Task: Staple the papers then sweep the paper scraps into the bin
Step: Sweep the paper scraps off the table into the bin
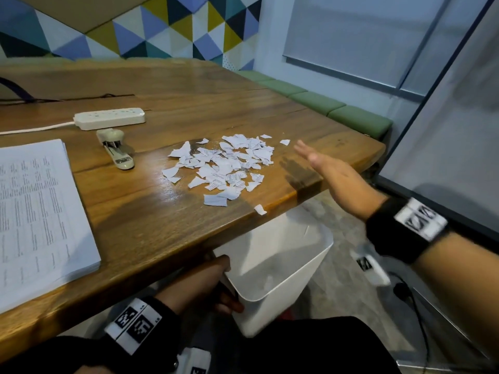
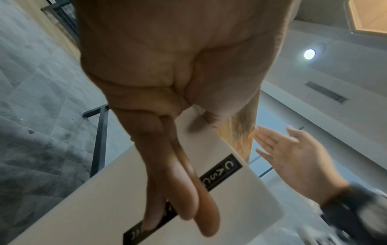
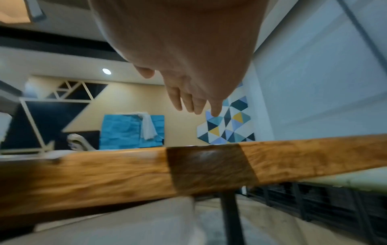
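Note:
A heap of torn white paper scraps (image 1: 224, 166) lies on the wooden table (image 1: 151, 211) near its right edge; one scrap (image 1: 260, 209) sits at the very edge. My left hand (image 1: 221, 287) grips the near rim of a white bin (image 1: 283, 265), held just under the table edge, thumb inside and fingers (image 2: 188, 207) along its outer wall (image 2: 240, 199). My right hand (image 1: 321, 166) hovers flat with straight fingers (image 3: 194, 102) above the table, right of the scraps, holding nothing. A beige stapler (image 1: 116, 151) lies left of the scraps, beside a thick stack of printed papers (image 1: 37, 211).
A white power strip (image 1: 110, 118) with its cord lies behind the stapler. A green bench (image 1: 337, 112) runs along the table's far right side. A large grey panel (image 1: 445, 130) stands at right. Black table legs (image 3: 230, 215) stand below.

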